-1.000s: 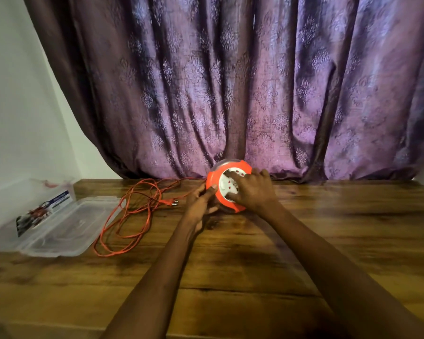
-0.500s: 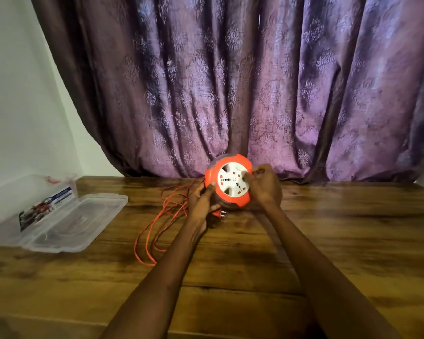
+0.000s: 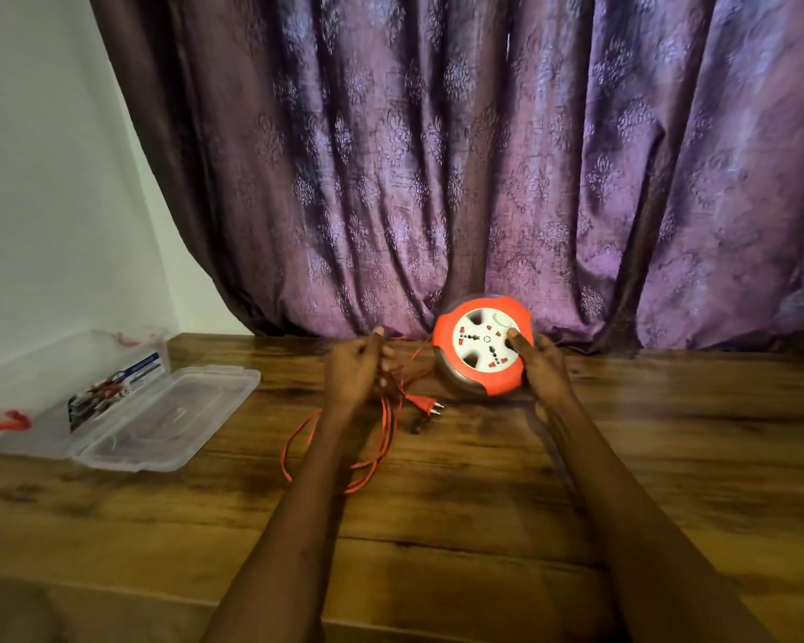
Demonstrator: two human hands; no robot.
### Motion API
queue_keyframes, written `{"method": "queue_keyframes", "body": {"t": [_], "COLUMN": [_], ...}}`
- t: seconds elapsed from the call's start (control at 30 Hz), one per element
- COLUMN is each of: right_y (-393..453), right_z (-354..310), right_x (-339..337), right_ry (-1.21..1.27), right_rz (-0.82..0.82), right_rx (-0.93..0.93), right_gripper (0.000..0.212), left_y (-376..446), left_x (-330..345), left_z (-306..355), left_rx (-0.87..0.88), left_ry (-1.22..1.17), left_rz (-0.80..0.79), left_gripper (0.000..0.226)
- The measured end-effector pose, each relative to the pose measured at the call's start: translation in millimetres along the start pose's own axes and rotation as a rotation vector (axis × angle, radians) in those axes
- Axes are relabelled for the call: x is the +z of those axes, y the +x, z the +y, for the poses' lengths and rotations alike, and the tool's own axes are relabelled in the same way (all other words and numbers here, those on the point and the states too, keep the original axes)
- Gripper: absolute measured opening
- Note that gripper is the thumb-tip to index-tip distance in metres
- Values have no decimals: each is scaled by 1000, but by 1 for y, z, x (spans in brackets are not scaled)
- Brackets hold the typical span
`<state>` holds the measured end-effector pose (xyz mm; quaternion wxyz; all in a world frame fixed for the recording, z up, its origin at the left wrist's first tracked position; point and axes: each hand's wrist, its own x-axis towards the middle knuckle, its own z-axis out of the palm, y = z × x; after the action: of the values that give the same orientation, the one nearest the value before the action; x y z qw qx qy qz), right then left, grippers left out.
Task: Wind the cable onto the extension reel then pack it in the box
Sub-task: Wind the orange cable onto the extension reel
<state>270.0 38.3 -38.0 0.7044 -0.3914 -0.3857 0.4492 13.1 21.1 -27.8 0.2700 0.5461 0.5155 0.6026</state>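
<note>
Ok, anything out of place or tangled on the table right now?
Nothing damaged or spilled. The orange cable lies in loose, overlapping loops on the table, unwound, its plug beside the reel. The clear box sits open at left.

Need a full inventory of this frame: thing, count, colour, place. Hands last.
round plastic extension reel: 1, orange with white socket face, tilted up at the table's far edge by the curtain
thin cable: 1, orange, loose loops on the table left of the reel
two-pin plug: 1, orange, on the table beside the reel
clear plastic storage box: 1, transparent with red latches, far left, open
hinged clear lid: 1, transparent, lying flat beside the box
wooden table: 1, dark brown
patterned curtain: 1, purple, behind the table
wall: 1, white, left
left hand: 1, holds the cable
right hand: 1, grips the reel's right rim
</note>
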Motion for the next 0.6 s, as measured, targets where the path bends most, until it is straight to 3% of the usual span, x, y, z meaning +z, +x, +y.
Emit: {"method": "queue_keyframes", "body": {"t": [0.07, 0.1, 0.23, 0.33, 0.43, 0.6], "right_y": [0, 0, -1, -1, -4, -7], "right_z": [-2, -2, 0, 2, 4, 4], "right_x": [-2, -1, 3, 8, 13, 18], "right_ry": [20, 31, 59, 35, 37, 61], "right_rz": [10, 16, 20, 22, 22, -3], "right_rx": [-10, -14, -20, -24, -30, -40], "right_gripper": [35, 33, 32, 38, 39, 37], "left_y": [5, 7, 13, 11, 5, 12], "left_x": [-21, -29, -48, -53, -43, -22], "left_z": [-4, -7, -21, -28, -24, -19], "left_rx": [207, 251, 312, 405, 464, 581], "left_ry": [271, 340, 621, 839, 901, 1167], "left_rz": [106, 82, -145, -144, -131, -313], "left_gripper": [25, 14, 31, 29, 31, 35]}}
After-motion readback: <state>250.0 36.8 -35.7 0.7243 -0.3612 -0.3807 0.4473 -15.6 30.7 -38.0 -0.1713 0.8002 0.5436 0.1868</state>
